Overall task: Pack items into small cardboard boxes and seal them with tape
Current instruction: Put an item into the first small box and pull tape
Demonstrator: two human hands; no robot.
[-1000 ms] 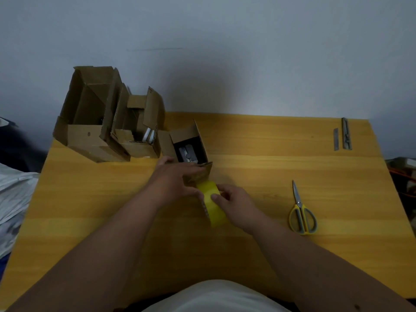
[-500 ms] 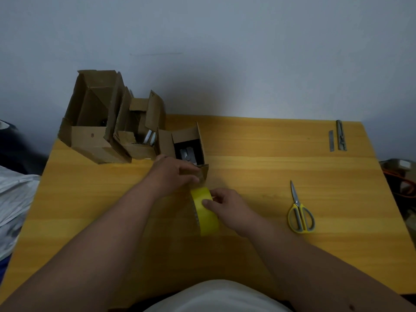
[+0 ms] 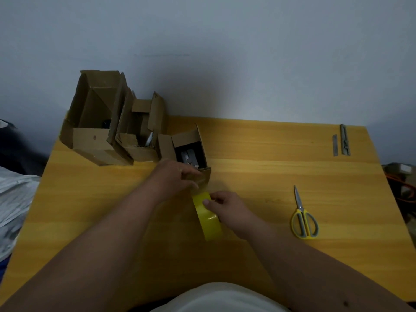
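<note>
A small open cardboard box (image 3: 189, 140) stands on the yellow wooden table (image 3: 258, 176), with a grey metal item (image 3: 189, 157) inside. My left hand (image 3: 177, 176) holds the box's near flap, fingers curled over its front edge. Just in front of the box stands a yellow tape roll (image 3: 208, 218) on edge. My right hand (image 3: 225, 204) grips the roll from the right, thumb on its outer face. Whether a strip of tape runs from the roll to the box, I cannot tell.
Two larger open cardboard boxes (image 3: 96, 122) (image 3: 139, 129) stand at the back left of the table. Yellow-handled scissors (image 3: 304, 218) lie to the right. Two metal strips (image 3: 341, 141) lie at the far right corner. A white plastic bag (image 3: 15, 199) sits off the left edge.
The right hand has drawn the tape roll slightly away from the box toward me. The left hand stays on the box's near flap.
</note>
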